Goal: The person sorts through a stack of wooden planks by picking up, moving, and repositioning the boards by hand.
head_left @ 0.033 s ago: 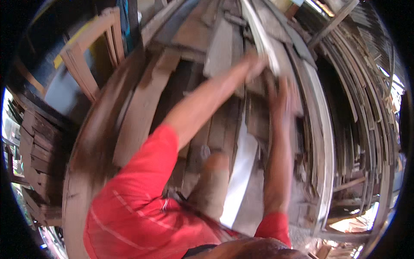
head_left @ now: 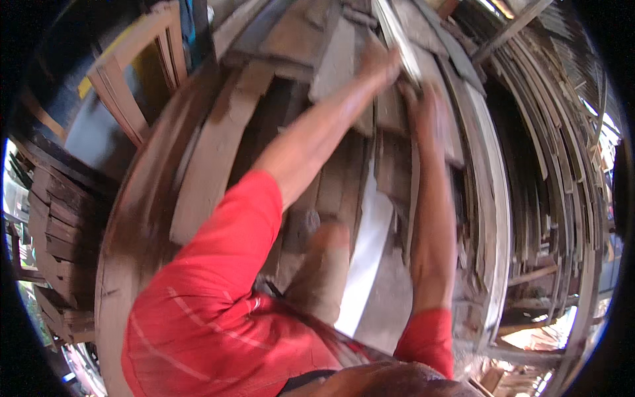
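Observation:
A narrow pale wooden strip (head_left: pixel 397 38) runs away from me over the stacked boards at the upper middle. My left hand (head_left: pixel 380 63) is closed at its left edge, fingers curled around it. At the strip's near end my right hand (head_left: pixel 425 109) is bent around it, thumb toward the left. Motion smears both hands a little, and the fingers' undersides are hidden. Beneath my arms lie rough grey-brown boards (head_left: pixel 337 63) of differing lengths. A bright white-lit board (head_left: pixel 370 238) slants between my arms, beside my knee (head_left: pixel 331 241).
Long thin planks (head_left: pixel 549 132) stand stacked along the right side. A wooden frame (head_left: pixel 119 92) leans at the upper left. More short boards (head_left: pixel 63 231) are piled at the far left. A slanting beam (head_left: pixel 512 36) crosses the upper right.
Both hands have moved slightly farther from me, the left one also a bit to the left. The strip's near end sits farther away. My right fingers look more bent.

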Motion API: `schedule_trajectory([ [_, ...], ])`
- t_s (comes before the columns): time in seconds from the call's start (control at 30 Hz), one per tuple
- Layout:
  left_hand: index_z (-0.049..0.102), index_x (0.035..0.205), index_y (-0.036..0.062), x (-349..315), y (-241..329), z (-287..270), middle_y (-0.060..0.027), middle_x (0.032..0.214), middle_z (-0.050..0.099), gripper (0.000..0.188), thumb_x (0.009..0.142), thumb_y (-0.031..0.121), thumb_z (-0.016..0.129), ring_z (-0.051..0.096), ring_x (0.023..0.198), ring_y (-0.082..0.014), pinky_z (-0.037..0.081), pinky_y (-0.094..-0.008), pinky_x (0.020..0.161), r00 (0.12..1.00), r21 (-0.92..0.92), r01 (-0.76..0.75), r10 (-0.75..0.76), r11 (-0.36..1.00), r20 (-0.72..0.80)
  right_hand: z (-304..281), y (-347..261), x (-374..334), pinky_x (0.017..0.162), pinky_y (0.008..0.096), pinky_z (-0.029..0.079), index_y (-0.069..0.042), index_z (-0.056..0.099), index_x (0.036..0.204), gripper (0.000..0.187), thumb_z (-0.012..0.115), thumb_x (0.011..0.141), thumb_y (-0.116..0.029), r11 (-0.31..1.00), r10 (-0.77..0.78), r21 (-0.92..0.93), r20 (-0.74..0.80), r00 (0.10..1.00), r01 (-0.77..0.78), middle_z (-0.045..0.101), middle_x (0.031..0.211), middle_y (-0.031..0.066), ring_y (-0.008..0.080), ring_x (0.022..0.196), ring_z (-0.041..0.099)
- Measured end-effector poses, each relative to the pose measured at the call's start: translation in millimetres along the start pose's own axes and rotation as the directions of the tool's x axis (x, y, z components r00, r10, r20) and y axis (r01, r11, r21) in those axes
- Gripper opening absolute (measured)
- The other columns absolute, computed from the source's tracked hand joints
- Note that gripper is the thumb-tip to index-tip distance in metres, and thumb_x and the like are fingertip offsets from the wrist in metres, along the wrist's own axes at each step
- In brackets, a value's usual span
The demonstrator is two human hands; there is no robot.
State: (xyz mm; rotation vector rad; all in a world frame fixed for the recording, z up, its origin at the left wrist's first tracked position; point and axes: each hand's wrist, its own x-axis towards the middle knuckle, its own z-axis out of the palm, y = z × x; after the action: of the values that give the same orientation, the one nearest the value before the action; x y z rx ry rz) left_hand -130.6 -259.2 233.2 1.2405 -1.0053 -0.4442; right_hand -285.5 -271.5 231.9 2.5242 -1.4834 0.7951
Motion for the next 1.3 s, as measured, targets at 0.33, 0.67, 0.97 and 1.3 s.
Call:
schedule_trajectory([
  [0.33,0.059,0.132,-0.0016,-272,-117,-252,-0.0162,0.123,0.065,0.052,0.106,0.042,0.047,0.062,0.114,-0.0258,0.047,-0.0392,0.1,0.937,0.196,0.341,-0.313,0.92,-0.157,59,-148,-180,0.095,0.0453,0.051,-0.009,0.068,0.121,0.038,0.07,0.093,-0.033,0.621,-0.655,0.689,0.192,0.731,0.375,0.069,0.122,0.0139,0.0351,0.114,0.064],
  [0.67,0.058,0.127,-0.0029,-624,-165,-328,-0.0245,0.123,0.062,0.039,0.101,0.026,0.059,0.063,0.113,-0.0379,0.047,-0.0454,0.099,0.603,0.407,0.796,-0.639,0.448,-0.478,-4,40,-365,0.076,0.0339,0.054,0.0,0.074,0.096,0.019,0.074,0.09,-0.019,0.796,0.239,0.384,0.509,0.827,-0.467,0.073,0.093,0.013,0.0211,0.082,0.069],
  [0.97,0.062,0.121,0.0006,-467,-109,-326,-0.0219,0.105,0.071,0.034,0.101,0.028,0.06,0.072,0.098,-0.0278,0.055,-0.0388,0.086,0.87,0.457,0.46,-0.284,0.761,-0.402,-17,-11,-347,0.079,0.0384,0.055,-0.001,0.071,0.102,0.024,0.072,0.09,-0.021,0.803,0.03,0.536,0.398,0.917,-0.259,0.071,0.099,0.0179,0.0311,0.091,0.071],
  [1.3,0.06,0.126,0.0002,-350,-136,-334,-0.0238,0.114,0.069,0.049,0.094,0.037,0.065,0.069,0.104,-0.0361,0.054,-0.0423,0.092,0.838,0.542,0.542,-0.361,0.643,-0.409,10,-39,-185,0.088,0.0369,0.052,-0.001,0.072,0.107,0.029,0.069,0.094,-0.027,0.765,-0.116,0.643,0.173,0.978,-0.023,0.072,0.102,0.0169,0.0291,0.096,0.07],
])
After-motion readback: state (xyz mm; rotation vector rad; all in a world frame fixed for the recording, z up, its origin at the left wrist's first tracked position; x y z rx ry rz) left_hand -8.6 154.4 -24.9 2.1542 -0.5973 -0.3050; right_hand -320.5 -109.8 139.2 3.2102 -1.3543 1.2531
